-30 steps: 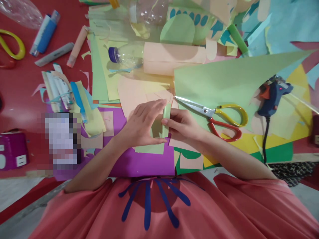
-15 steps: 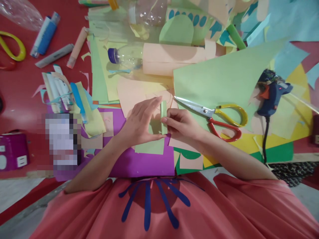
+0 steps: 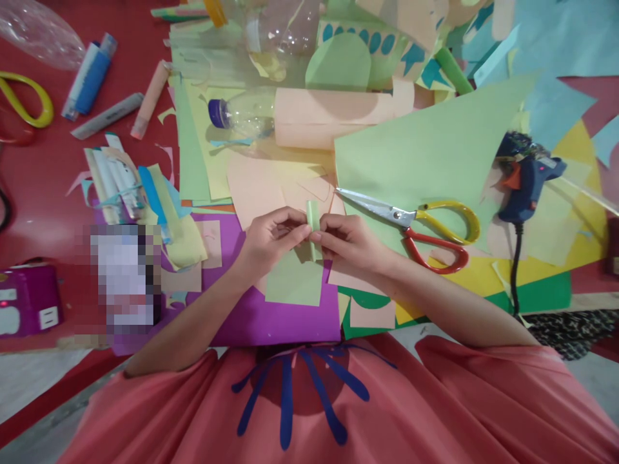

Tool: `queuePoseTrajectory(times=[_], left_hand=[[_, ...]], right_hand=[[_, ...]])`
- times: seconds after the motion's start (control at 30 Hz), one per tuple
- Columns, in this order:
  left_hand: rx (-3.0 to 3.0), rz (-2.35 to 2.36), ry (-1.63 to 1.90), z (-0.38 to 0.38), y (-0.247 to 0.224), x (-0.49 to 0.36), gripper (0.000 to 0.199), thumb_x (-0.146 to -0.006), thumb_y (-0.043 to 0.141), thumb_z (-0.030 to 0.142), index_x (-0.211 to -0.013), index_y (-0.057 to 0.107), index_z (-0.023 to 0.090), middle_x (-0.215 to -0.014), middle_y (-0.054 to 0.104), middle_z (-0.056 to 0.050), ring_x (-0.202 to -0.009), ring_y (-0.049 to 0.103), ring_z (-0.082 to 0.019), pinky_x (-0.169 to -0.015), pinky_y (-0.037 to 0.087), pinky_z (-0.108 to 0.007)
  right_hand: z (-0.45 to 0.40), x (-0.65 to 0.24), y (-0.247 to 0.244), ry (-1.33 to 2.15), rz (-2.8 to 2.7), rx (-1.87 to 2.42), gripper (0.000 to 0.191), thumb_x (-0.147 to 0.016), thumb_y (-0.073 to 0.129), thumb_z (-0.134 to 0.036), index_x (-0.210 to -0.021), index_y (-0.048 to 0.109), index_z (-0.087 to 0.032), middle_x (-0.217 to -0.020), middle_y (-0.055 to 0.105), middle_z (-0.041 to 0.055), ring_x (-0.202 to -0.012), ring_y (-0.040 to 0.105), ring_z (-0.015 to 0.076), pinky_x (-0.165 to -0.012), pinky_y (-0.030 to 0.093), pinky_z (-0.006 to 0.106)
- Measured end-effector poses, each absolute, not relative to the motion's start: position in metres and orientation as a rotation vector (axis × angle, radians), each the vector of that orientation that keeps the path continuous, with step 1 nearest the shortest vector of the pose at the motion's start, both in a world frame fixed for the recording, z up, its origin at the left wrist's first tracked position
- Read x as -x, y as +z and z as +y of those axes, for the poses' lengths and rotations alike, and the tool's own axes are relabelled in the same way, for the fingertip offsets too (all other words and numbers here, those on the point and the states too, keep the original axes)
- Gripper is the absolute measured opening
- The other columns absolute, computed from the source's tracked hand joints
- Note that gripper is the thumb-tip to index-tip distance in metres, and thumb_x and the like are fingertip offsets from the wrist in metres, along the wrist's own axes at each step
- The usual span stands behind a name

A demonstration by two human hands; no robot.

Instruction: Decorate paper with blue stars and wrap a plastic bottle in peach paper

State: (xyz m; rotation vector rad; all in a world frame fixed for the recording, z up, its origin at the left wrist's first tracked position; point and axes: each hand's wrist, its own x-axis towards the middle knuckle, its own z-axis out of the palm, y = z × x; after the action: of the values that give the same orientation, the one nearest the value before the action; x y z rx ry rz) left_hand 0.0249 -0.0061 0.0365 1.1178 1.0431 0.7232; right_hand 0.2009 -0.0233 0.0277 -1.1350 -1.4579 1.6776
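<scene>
A small rolled tube of light green paper (image 3: 312, 216) stands between my two hands, its long side pointing away from me. My left hand (image 3: 278, 241) pinches it from the left with thumb and fingers. From the right, my right hand (image 3: 351, 240) grips the same tube, its fingers curled. Under the hands lies a flat light green paper piece (image 3: 294, 283) on a purple sheet (image 3: 275, 325). Scissors (image 3: 411, 222) with one yellow and one red handle rest just right of my right hand, their blades slightly apart.
A blue glue gun (image 3: 527, 187) lies at the right with its cord. Beyond the hands is a bottle (image 3: 249, 115) wrapped in peach paper. Markers (image 3: 113, 177), glue tubes (image 3: 94, 77) and a blurred-out item (image 3: 126, 274) lie left. Large green paper (image 3: 411, 148) spreads behind the scissors.
My left hand has closed from a wide-open pose onto the green tube. The tube has shifted slightly left, while my right hand keeps its hold.
</scene>
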Motion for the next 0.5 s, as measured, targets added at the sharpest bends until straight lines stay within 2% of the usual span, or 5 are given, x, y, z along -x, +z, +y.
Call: queuePoseTrajectory(times=[0.3,0.4,0.5], left_hand=[[-1.149,1.123,0.758,-0.01,0.041,-0.022,0.022,-0.07,0.079,0.038,-0.07,0.07,0.018,-0.068,0.069,0.0,-0.062,0.063,-0.011,-0.062,0.054,-0.022],[-1.112,1.139,0.779,-0.009,0.042,-0.022,0.025,-0.067,0.081,0.039,-0.068,0.069,0.017,-0.065,0.068,0.0,-0.059,0.063,-0.011,-0.06,0.054,-0.022],[-1.076,1.151,0.818,-0.007,0.04,-0.021,0.023,-0.064,0.082,0.036,-0.066,0.068,0.017,-0.063,0.067,0.0,-0.059,0.063,-0.011,-0.06,0.054,-0.022]], right_hand=[[-0.025,-0.2,0.024,1.676,-1.402,1.186,0.052,-0.08,0.065,-0.065,-0.061,0.046,-0.02,-0.048,0.045,-0.007,-0.042,0.039,0.0053,-0.043,0.031,0.022],[-0.025,-0.202,0.037,1.58,-1.52,1.236,0.051,-0.085,0.059,-0.063,-0.059,0.046,-0.02,-0.048,0.045,-0.0057,-0.044,0.038,0.0059,-0.043,0.029,0.022],[-0.031,-0.211,0.061,1.416,-1.723,1.363,0.039,-0.093,0.052,-0.051,-0.072,0.059,-0.018,-0.06,0.058,-0.0011,-0.05,0.048,0.0082,-0.047,0.036,0.022]])
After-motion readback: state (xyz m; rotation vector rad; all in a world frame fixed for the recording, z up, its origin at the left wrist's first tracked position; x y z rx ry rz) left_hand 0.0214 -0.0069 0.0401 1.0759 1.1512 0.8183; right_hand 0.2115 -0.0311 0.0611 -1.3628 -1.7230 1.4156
